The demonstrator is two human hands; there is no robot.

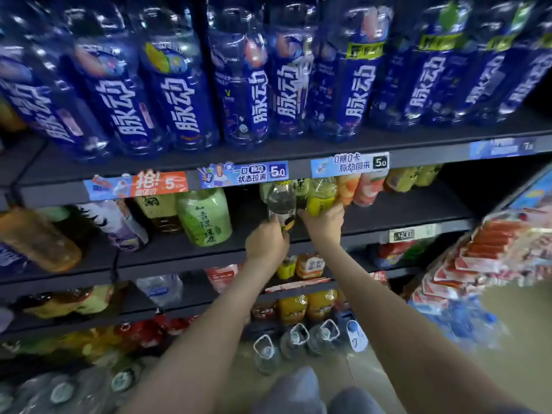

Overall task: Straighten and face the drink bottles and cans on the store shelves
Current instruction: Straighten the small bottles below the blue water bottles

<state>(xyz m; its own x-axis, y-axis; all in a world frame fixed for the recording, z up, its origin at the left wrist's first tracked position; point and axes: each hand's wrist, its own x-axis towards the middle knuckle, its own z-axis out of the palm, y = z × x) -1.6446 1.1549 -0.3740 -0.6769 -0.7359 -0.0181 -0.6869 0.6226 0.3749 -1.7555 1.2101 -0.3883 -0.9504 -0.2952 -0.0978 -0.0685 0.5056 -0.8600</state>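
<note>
- Dark store shelves (268, 156) fill the view in several tiers, seen from above and in front; coloured price strips (243, 174) are clipped to the front edge of the upper tier.
- Upper tier: a row of tall blue bottles (185, 94) with large white characters on their labels, standing side by side and upright.
- Second tier, centre: a clear bottle (280, 201) with a dark and yellow label stands near the front edge of the shelf, just beside a yellow bottle (321, 198) on its right.
- Left hand (267, 240): fingers curled round the lower part of the clear bottle, gripping it from the front.
- Right hand (324, 221): fingers and thumb wrapped about the base of the yellow bottle, holding it.
- Second tier, left: a pale green tea bottle (204, 216) stands well apart from the hands; further left lie a white and purple bottle (119, 222) and an amber bottle (38, 240), both tilted in this wide-angle view.
- Second tier, right: orange and pink bottles (366, 186) stand just beside the yellow bottle.
- Lower tiers hold more drinks, too blurred to name.
- Floor level: large water jugs (294, 339) with carry handles stand in a row below the arms.
- Right edge: stacked red and white packets (490, 252) on a separate display.
</note>
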